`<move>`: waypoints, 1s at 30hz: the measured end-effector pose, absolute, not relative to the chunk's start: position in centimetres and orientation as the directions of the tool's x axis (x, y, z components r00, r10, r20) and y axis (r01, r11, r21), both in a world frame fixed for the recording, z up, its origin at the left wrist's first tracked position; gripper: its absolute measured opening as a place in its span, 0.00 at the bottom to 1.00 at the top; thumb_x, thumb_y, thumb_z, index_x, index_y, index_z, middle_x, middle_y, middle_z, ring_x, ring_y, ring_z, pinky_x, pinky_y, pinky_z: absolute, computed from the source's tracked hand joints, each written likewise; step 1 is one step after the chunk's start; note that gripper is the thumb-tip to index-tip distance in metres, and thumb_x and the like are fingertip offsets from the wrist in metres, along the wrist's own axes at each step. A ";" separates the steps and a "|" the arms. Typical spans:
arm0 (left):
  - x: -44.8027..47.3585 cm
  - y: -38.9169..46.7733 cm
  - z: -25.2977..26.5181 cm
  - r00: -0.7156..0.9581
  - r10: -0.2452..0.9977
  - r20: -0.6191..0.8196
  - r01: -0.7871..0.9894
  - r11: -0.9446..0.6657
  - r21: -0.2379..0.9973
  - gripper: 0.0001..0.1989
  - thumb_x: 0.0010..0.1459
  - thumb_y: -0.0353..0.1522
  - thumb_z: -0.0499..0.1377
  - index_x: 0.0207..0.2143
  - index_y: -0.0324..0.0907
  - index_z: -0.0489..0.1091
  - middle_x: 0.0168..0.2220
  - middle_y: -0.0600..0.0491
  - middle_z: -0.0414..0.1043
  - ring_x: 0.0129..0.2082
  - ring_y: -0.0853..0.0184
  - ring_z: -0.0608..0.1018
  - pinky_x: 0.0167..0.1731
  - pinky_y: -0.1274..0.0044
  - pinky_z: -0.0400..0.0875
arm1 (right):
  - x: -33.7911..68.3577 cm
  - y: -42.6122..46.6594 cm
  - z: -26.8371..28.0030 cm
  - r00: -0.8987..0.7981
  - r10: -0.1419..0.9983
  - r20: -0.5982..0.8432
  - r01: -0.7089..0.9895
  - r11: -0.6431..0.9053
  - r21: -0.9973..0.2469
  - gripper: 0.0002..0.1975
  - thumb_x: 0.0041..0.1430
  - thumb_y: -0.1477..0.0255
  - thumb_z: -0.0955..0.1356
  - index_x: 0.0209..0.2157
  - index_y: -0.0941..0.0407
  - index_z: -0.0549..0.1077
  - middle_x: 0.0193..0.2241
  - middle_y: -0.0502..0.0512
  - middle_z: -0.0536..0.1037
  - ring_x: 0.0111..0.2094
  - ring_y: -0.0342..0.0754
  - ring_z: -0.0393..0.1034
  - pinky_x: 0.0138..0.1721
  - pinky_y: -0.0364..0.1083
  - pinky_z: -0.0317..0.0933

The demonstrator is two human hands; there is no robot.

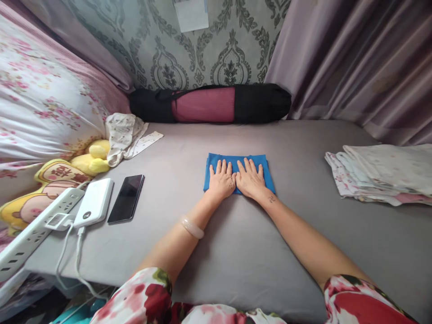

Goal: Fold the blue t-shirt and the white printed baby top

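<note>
A folded blue cloth (239,160) lies flat on the grey-covered surface (243,252) in front of me. My left hand (222,180) rests palm down on its left half, fingers stretched out and pointing away from me. On the right half, my right hand (250,178) is pressed flat too, its fingers spread. The thumbs meet near the middle of the cloth. Both palms hide much of the cloth's centre and near edge.
Left are a black phone (126,199), a white power bank (93,202) with cables and a power strip (40,229). Folded patterned cloths (388,173) are stacked right. A black and pink rolled bag (205,104) lies along the wall; a crumpled cloth (124,135) sits far left.
</note>
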State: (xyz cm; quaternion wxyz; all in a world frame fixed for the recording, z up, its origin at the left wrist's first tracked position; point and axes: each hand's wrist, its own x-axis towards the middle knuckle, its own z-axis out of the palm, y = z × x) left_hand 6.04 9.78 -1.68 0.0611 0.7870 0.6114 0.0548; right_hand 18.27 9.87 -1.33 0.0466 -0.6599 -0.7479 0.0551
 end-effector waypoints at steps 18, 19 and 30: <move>5.4 13.1 -2.5 0.295 0.948 0.123 0.930 -0.314 0.191 0.26 0.68 0.37 0.41 0.64 0.40 0.57 0.66 0.47 0.57 0.68 0.54 0.54 0.65 0.55 0.43 | 18.9 12.1 -1.8 -0.297 0.954 0.033 0.943 0.299 -0.146 0.30 0.66 0.69 0.52 0.66 0.64 0.54 0.67 0.59 0.54 0.68 0.54 0.43 0.67 0.59 0.35; 5.4 13.1 -2.6 0.295 0.948 0.120 0.931 -0.313 0.189 0.26 0.68 0.37 0.41 0.64 0.40 0.57 0.66 0.47 0.57 0.67 0.54 0.54 0.65 0.55 0.43 | 18.9 12.2 -1.8 -0.295 0.955 0.037 0.944 0.297 -0.146 0.30 0.66 0.69 0.52 0.66 0.64 0.54 0.67 0.59 0.54 0.68 0.54 0.43 0.67 0.58 0.35; 5.1 12.9 -2.2 0.234 0.943 0.237 0.939 -0.282 0.196 0.25 0.67 0.38 0.42 0.62 0.41 0.61 0.66 0.46 0.57 0.68 0.55 0.54 0.65 0.56 0.44 | 18.9 11.9 -1.8 -0.236 0.962 0.137 0.956 0.255 -0.145 0.29 0.67 0.68 0.52 0.66 0.64 0.56 0.67 0.61 0.54 0.68 0.54 0.43 0.66 0.59 0.34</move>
